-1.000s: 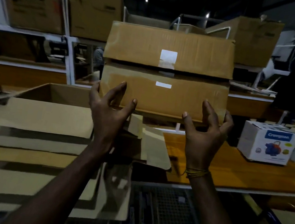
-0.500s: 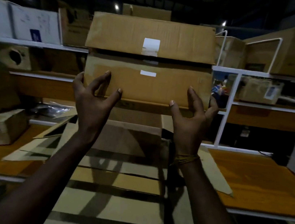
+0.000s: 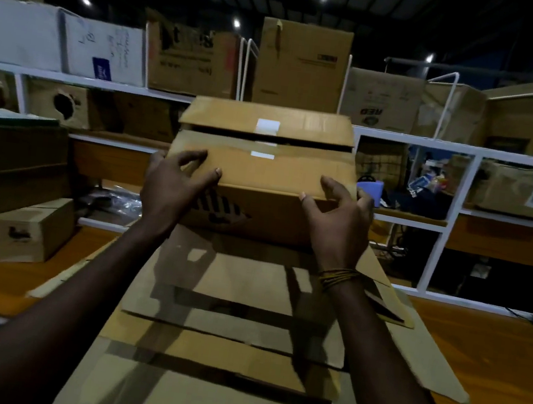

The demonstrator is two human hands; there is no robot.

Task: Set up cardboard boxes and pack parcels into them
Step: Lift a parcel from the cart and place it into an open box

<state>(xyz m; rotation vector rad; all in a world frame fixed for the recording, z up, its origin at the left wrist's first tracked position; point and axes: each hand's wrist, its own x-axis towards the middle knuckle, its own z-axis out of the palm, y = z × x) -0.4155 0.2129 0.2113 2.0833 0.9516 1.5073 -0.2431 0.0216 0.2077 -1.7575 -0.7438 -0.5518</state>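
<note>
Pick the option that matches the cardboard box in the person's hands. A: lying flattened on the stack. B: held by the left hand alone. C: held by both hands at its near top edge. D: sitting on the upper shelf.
C: the left hand and the right hand both grip the near top edge of the cardboard box, which stands erected above the flattened cardboard.

A single head-worn, wide-angle view is given, directed forward and slightly downward across an orange worktable toward white shelving. Both forearms enter from the lower edge — the near field is filled by them. Straight lines are bowed at the margins (lens distortion).
</note>
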